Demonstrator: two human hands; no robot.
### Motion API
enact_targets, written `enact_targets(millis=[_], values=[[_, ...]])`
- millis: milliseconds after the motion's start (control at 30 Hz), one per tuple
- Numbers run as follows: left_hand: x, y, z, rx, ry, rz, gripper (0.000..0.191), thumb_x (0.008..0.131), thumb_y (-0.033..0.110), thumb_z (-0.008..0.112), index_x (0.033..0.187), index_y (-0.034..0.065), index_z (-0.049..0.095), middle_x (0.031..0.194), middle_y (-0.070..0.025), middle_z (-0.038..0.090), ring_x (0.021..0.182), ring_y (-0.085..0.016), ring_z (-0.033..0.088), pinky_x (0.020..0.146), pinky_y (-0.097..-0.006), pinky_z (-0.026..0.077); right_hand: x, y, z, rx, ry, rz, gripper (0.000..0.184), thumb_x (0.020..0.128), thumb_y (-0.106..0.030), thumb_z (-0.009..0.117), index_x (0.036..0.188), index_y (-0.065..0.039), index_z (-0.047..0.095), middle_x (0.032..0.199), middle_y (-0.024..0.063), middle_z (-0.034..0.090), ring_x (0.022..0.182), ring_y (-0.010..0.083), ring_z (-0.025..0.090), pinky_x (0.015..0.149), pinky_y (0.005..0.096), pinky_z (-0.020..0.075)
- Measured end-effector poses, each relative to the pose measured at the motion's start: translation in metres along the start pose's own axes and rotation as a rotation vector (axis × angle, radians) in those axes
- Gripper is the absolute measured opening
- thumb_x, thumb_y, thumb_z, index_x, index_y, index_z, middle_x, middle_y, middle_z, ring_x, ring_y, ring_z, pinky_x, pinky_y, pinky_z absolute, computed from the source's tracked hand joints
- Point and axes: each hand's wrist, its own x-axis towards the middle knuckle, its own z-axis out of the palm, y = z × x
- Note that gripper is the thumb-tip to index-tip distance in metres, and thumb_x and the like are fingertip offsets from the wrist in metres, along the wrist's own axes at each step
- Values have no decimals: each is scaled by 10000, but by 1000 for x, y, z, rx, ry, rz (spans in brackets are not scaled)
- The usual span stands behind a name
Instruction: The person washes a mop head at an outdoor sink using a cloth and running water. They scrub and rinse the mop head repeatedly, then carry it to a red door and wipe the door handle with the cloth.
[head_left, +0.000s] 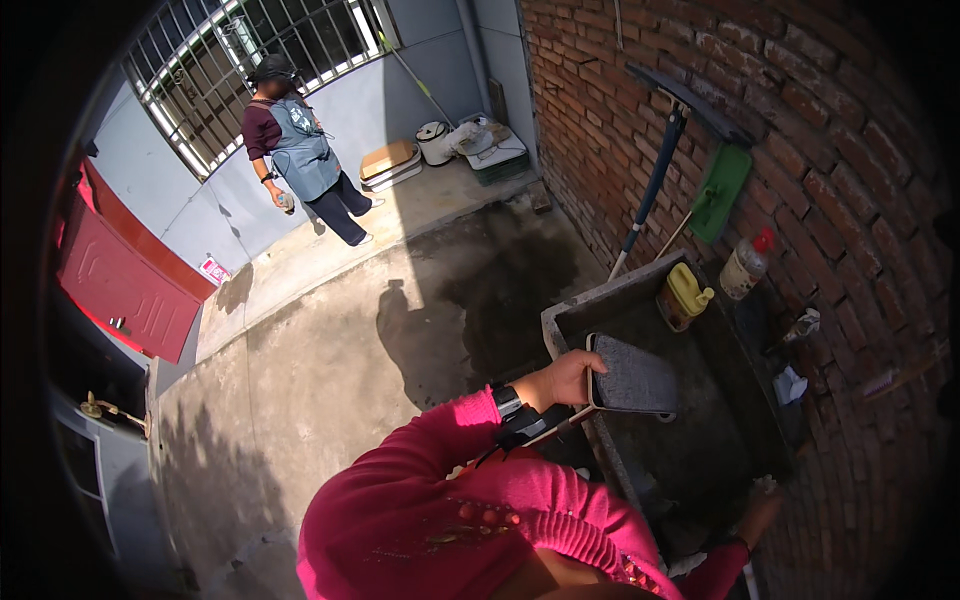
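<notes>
My left hand grips the near edge of a flat, grey, fabric-like rectangular pad with a pale rim, over the left wall of a concrete sink. A thin pale-and-red bar lies by its lower edge. At the sink's lower right, in shadow beside the brick wall, is my right hand. A small pale thing shows at its fingertips; whether it holds this I cannot tell. A yellow jug stands in the sink's far corner. A bottle with a red top stands on the ledge by the wall.
A blue-handled squeegee or broom and a green-headed cleaning tool lean on the brick wall. Crumpled white paper lies on the ledge. Another person stands across the yard, holding a small object. Tubs and a white pot sit behind.
</notes>
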Motion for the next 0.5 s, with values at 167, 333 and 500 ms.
enact_targets(millis=[167,333,500], values=[[0,0,1,25,-49,9,540,711,17,505,1247,-57,514,1243,-199,575,1166,-344,545,1069,-505,357,8,-211,-18,710,-400,-138,226,840,-61,519,1033,21,605,918,92,653,858,153,606,768,286,481],[1,-4,-8,-1,-133,-62,615,708,34,493,1313,-66,445,1280,-214,544,1179,-359,537,1045,-519,388,-40,-376,19,619,-314,-606,391,859,-302,656,1120,-18,592,1148,196,573,1049,356,574,891,380,455],[-6,-8,-26,-58,-137,87,605,674,-33,508,1275,29,498,1239,-138,563,1192,-294,527,1026,-444,424,-87,-448,57,588,-248,-745,314,898,-304,602,1139,-105,635,1171,149,582,1115,341,513,885,406,456]])
